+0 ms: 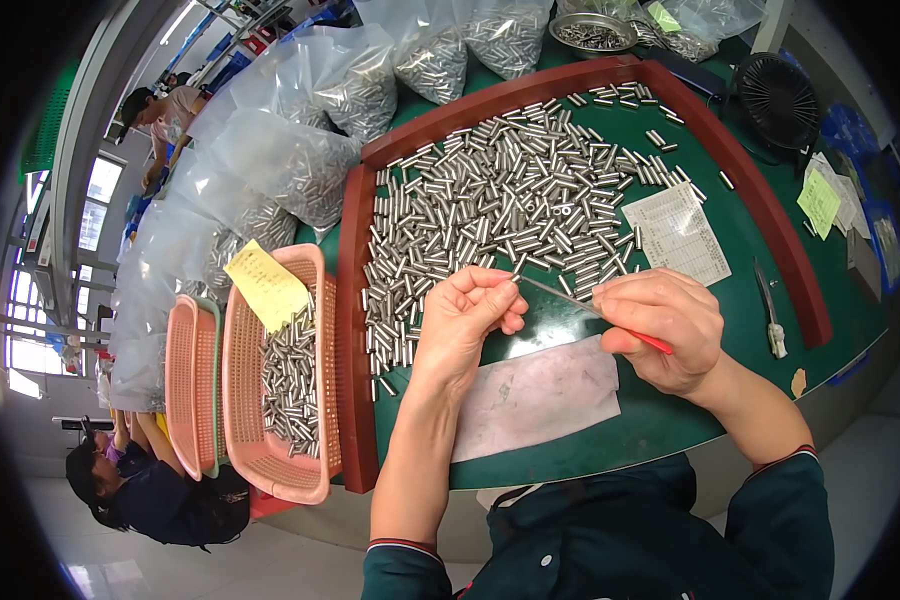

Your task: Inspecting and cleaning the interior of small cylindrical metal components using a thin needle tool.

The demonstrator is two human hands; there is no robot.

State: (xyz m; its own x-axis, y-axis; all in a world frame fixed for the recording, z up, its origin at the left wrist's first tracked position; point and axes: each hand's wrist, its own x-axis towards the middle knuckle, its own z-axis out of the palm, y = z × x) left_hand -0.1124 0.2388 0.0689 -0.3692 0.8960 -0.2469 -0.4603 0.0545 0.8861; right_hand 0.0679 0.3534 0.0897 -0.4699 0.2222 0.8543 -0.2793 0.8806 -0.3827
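Observation:
My right hand [665, 325] is closed around a thin tool with a red handle [654, 342] and a slim metal shaft [560, 294]. The shaft slants up and left until its tip meets the fingertips of my left hand [470, 318]. That hand pinches thumb against forefinger; whatever sits between them is too small and covered to name. Just beyond both hands spreads a heap of short metal pins [500, 190] on the green tabletop [670, 425]. Below the hands lies a pale, smudged cloth [540, 392].
A dark red wooden border [356, 330] fences the pins. Left of it stand pink baskets [238, 410], one with pins and a yellow note [266, 285]. Filled plastic bags [305, 170] line the back left. A printed sheet [678, 232], tweezers [768, 305] and a black fan [776, 100] are rightward.

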